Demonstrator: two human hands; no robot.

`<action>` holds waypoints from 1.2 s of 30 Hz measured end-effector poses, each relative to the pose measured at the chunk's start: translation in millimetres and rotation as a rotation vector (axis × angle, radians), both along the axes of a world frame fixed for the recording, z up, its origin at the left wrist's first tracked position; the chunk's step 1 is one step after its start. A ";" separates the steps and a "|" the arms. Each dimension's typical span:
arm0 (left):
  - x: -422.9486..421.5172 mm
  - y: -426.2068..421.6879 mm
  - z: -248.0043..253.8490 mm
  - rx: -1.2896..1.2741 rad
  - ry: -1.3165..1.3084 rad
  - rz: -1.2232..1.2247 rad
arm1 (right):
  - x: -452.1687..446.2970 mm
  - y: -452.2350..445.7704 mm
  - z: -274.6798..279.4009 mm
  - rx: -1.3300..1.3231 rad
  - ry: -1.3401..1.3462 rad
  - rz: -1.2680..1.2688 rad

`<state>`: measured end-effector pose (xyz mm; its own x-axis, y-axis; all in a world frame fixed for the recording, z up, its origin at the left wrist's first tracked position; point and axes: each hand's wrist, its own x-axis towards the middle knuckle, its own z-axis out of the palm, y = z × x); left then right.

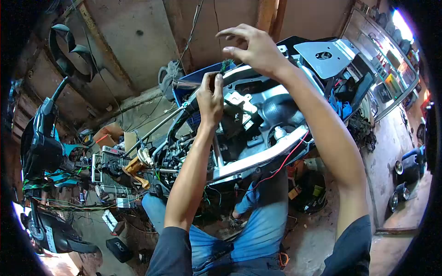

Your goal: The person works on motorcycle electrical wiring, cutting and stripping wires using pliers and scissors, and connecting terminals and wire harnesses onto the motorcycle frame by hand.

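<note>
My left hand (210,97) is closed, thumb against fingers, around a bundle of green and dark wires (226,65) whose top sticks up above the thumb. Just above and to the right, my right hand (255,48) is held in the air with fingers stretched and the thumb apart, nothing visible in it. Both are over a stripped motorcycle, whose silver frame rail (271,148) runs below them. A red wire (286,158) hangs along that rail. Behind the left hand stands a blue crate (199,77), partly hidden.
A radiator (112,168) and the handlebar section (46,138) with loose wires are on the left. A black case (119,250) lies on the floor. A silver plate (326,55) covers the machine's far right end. A glass cabinet (391,69) stands at right.
</note>
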<state>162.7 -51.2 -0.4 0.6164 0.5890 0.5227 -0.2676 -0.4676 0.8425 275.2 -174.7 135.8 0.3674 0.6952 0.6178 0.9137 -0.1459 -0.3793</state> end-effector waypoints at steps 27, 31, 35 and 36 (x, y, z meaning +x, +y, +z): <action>4.6 -2.1 -4.8 0.068 -0.082 -0.101 | 1.1 -1.9 -24.7 -0.400 -0.633 -0.186; 3.9 -4.7 -3.0 0.061 -0.059 -0.090 | 3.1 0.8 -27.3 -0.435 -0.593 -0.217; 3.3 -3.3 -4.4 0.090 -0.005 -0.109 | 2.1 -0.9 -22.9 -0.472 -0.552 -0.195; 2.2 -3.6 -3.2 0.080 0.051 -0.087 | 1.5 -1.3 -22.9 -0.449 -0.549 -0.185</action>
